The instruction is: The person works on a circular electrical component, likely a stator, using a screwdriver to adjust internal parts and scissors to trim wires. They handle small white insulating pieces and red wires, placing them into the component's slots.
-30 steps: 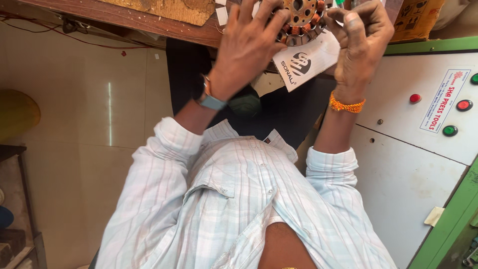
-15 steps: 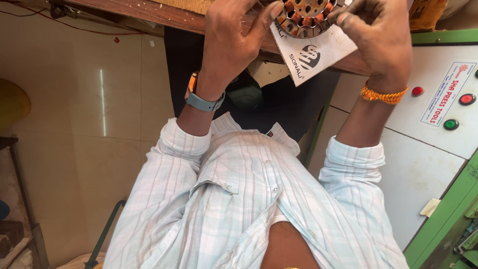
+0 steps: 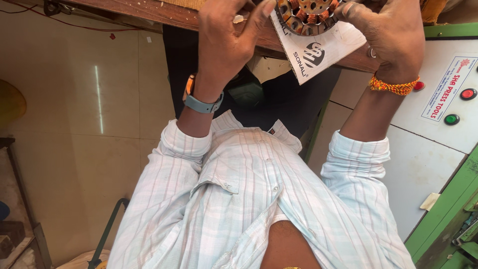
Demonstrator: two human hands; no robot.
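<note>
A round metal stator (image 3: 308, 12) with copper windings lies on a white printed card (image 3: 318, 52) at the edge of a wooden bench (image 3: 149, 15); the top of the frame cuts it off. My left hand (image 3: 226, 40), with a grey wrist band, grips the stator's left rim, thumb on the card's corner. My right hand (image 3: 391, 35), with an orange thread bracelet and a ring, holds the right rim with curled fingers. Below, my pale checked shirt (image 3: 249, 199) fills the view.
A white control panel (image 3: 398, 149) with red and green push buttons (image 3: 468, 93) stands at the right, framed in green metal (image 3: 443, 219). Tiled floor (image 3: 74, 124) lies to the left, with a dark rack (image 3: 25, 234) at the lower left.
Both hands and the stator have shifted toward the top of the view, so less of the stator shows. The grip on it looks the same.
</note>
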